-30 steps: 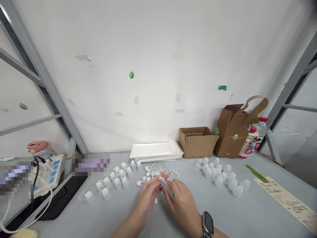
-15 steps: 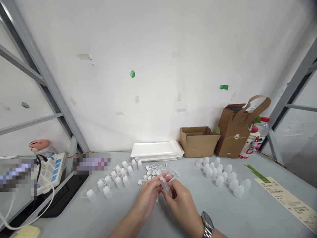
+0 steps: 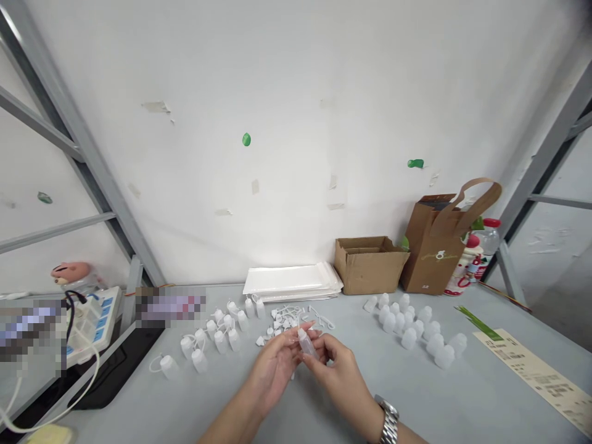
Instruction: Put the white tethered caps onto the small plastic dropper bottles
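Observation:
My right hand (image 3: 337, 364) is closed on a small translucent squeeze bottle (image 3: 308, 345), pinching its lower body between thumb and fingers. The bottle leans to the left, its white top upward. My left hand (image 3: 276, 364) has its palm turned up and its fingers stretched behind the bottle's top, apparently touching it. Just beyond both hands lies a loose pile of white caps with straps (image 3: 284, 319), partly hidden by the fingers. On the left stand several bottles with strapped caps (image 3: 221, 341). To the right is a group of bottles without straps (image 3: 409, 338).
White flat packets (image 3: 291, 280), a cardboard box (image 3: 370, 271) and a brown paper bag (image 3: 428, 253) stand along the wall. A power strip (image 3: 99, 320) and a black flat object (image 3: 120, 367) lie at left. A printed card (image 3: 531, 367) lies at right.
My left hand's fingers have loosened and its palm has turned more upward, so the bottle's top shows more plainly. My right hand keeps its hold; the view has shifted slightly.

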A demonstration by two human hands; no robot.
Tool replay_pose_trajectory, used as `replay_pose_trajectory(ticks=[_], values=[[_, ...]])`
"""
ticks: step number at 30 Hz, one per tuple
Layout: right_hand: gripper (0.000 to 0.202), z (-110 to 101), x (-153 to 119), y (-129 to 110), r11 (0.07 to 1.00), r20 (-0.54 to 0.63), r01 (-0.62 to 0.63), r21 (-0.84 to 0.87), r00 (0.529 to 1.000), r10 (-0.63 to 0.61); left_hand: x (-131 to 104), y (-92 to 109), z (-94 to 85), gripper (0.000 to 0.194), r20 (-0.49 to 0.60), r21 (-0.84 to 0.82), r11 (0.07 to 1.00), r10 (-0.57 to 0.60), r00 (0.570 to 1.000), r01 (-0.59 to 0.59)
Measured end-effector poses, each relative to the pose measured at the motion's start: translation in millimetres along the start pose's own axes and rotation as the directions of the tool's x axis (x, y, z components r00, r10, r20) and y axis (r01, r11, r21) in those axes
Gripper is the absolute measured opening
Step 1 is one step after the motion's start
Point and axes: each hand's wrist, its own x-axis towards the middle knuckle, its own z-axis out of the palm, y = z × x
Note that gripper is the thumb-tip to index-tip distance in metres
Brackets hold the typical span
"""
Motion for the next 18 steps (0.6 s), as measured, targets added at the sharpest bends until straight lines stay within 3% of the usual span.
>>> replay_pose_trajectory(ticks=[8, 18], values=[[0.017, 1.1, 3.3, 0.2, 0.979, 0.016, -0.099, 0.181, 0.995, 0.098, 1.1, -0.4, -1.6, 0.034, 0.011, -0.025, 1.0, -0.007, 1.0, 0.008], [0.033, -4.0, 8.7, -2.8, 0.895, 0.152, -0.19, 0.404, 0.978, 0.139, 3.9, -1.7, -6.1, 0.031, 0.086, -0.114, 0.992, -0.043, 0.995, 0.052]])
